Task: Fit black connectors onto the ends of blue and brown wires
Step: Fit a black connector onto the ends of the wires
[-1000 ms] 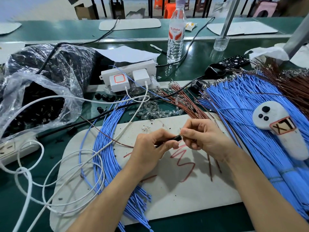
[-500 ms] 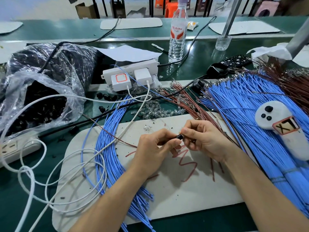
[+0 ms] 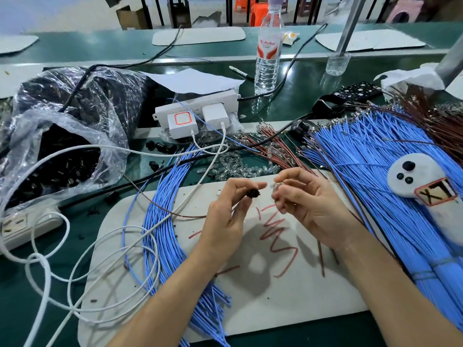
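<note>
Grip: my left hand pinches a small black plastic connector; my right hand, a shiny wire tip.
Progress: unjoined; many blue wires wait.

Bright overhead light; soft hand shadows on the white board; wide-angle bending at edges

Left hand, right hand, fingers pinched, apart

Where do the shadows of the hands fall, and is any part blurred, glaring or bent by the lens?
Head view: left hand and right hand cast soft shadows on the white mat below them. Head view: glare streaks the plastic bag. Head view: the wire tip in the right grip is blurred; far table edges bow.
</note>
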Tool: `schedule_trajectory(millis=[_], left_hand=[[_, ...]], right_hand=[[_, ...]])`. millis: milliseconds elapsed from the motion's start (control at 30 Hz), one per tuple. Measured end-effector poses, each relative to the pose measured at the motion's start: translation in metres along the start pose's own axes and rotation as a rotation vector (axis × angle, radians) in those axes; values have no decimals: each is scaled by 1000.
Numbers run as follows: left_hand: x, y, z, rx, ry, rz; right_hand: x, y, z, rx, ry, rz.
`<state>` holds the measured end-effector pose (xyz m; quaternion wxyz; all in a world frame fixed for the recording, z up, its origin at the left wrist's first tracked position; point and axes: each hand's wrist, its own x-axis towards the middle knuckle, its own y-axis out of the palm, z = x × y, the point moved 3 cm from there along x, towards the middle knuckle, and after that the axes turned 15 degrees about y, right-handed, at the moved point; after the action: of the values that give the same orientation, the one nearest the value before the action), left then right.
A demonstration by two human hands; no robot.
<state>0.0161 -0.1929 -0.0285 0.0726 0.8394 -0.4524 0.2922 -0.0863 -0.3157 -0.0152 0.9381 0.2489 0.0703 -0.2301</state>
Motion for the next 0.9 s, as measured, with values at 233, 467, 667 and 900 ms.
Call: schedule_trajectory(millis=[233,467,667,900], left_hand=[[0,1,1,-21,3,3],[0,2,-1,1,23,16],[0,-1,-1,118,39,4],[1,-2,-5,52,16,10]], right_hand=[[-5,11,-4,-163,-110,-5],[-7,13,-3,-267,-159,-113],[-7,9,-3,-584,-306,-298],[-5,5,0,-428,-190,-184]])
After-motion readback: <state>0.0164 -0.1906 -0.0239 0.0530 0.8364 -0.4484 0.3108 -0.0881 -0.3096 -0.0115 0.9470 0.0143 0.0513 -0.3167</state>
